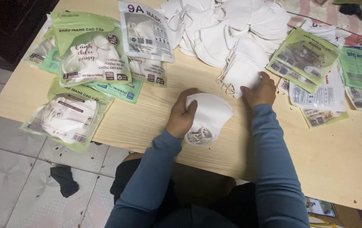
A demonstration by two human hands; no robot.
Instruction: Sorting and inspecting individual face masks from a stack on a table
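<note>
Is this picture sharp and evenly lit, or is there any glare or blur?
Head view: dim, soft light; glare on the glossy mask packets; the white mask pile looks washed out; the left hand and its mask stack are slightly soft; the edges darken.

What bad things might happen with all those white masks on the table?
The left hand grips a thick stack of white masks with ear loops dangling below; a few might slide out or the loops tangle. The right hand reaches into the loose mask pile, so pulling one could drag its neighbours along. The filled packet overhangs the table edge and could drop to the floor.
</note>
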